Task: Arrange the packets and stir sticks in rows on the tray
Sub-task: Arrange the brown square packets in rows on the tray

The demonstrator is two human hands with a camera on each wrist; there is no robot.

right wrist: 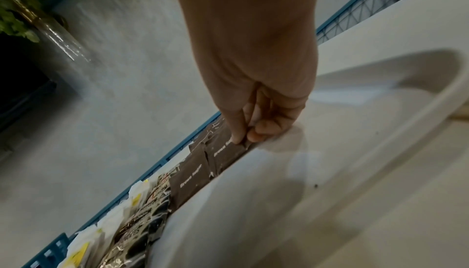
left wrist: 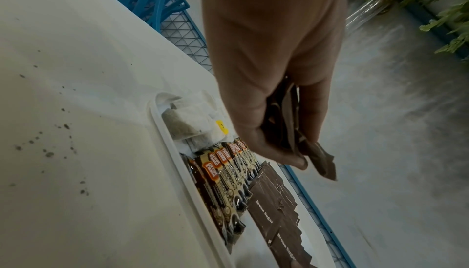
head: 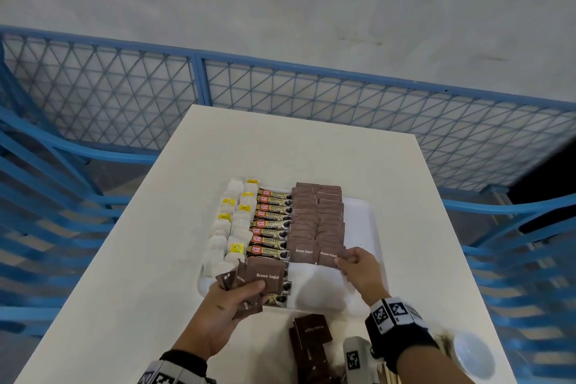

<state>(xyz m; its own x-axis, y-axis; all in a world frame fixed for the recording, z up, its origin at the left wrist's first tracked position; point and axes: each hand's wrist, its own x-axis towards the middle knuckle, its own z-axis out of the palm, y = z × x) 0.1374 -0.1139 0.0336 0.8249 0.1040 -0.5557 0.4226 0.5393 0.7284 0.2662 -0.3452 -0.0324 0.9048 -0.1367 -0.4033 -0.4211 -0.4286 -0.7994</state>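
A white tray on the table carries rows of tea bags, coffee granule sachets and brown sugar packets. My left hand grips a fanned bunch of brown sugar packets over the tray's near left corner; the wrist view shows the same bunch pinched between thumb and fingers. My right hand pinches the right edge of the nearest brown sugar packet in the right-hand row, which lies on the tray. That packet sits under my fingertips.
More brown sugar packets lie loose on the table near the front edge. A white bowl stands at the front right. Blue mesh fencing surrounds the table. The tray's near right part is bare.
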